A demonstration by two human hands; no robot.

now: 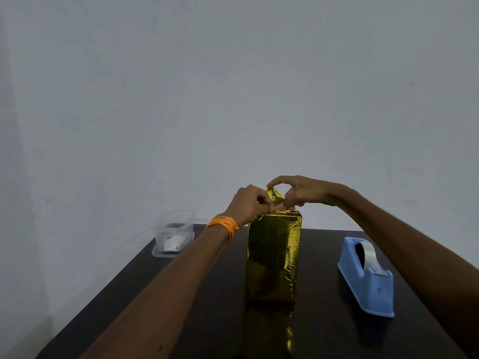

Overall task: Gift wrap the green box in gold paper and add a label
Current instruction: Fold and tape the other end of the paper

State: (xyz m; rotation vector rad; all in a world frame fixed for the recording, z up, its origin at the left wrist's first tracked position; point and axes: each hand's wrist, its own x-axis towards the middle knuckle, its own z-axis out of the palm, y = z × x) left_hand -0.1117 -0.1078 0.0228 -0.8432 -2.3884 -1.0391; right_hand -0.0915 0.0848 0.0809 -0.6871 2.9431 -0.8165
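Head view, nearest first. The dark table carries the box at its centre, standing upright on one end. Every face in view is covered in gold paper, and no green shows. The body wrap is judged complete. The lower end is hidden against the table, so its closure cannot be confirmed.

To the right of the box, well apart, stands a blue tape dispenser with tape loaded.

At the top of the box both hands are close together on the end fold. The left hand, an orange thread band on its wrist, pinches the paper at the top edge with its fingers curled. The right hand pinches the raised flap, its forefinger arched above. This end is not yet flat or taped.

At the far left a clear plastic container holds a pale item, which cannot be identified. No label shows on the box, so that step is judged outstanding.
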